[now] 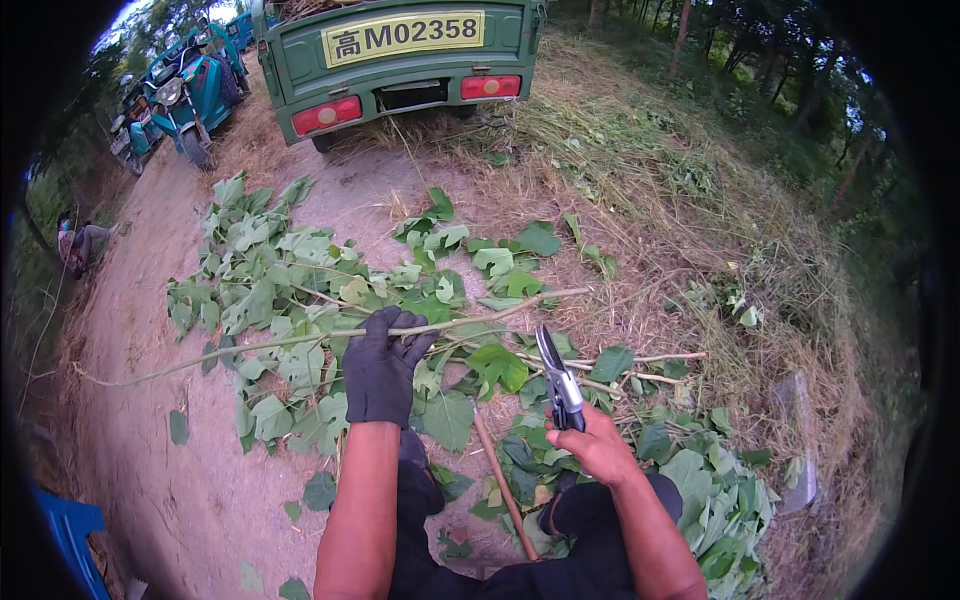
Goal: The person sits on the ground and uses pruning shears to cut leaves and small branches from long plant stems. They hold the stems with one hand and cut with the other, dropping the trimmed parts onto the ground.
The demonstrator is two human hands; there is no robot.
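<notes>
My left hand (384, 371), in a dark glove, grips a long thin branch (480, 320) stripped of most leaves. The branch runs crosswise in front of me, its thicker cut end to the right. Bare, my right hand (596, 446) holds pruning shears (559, 379) by the handles, blades pointing up and away from me. The shears are apart from the branch, a little below its right end. Under both hands lie leafy cut branches (300, 300) with broad green leaves. Several bare stem ends (652, 367) stick out to the right.
A green cargo tricycle (405, 82) with a plate bearing writing stands ahead. Teal tricycles (195, 94) are parked at far left, and a person (79, 244) sits by the path edge. A wooden handle (502, 480) lies between my feet. More leafy cuttings (720, 510) lie at right.
</notes>
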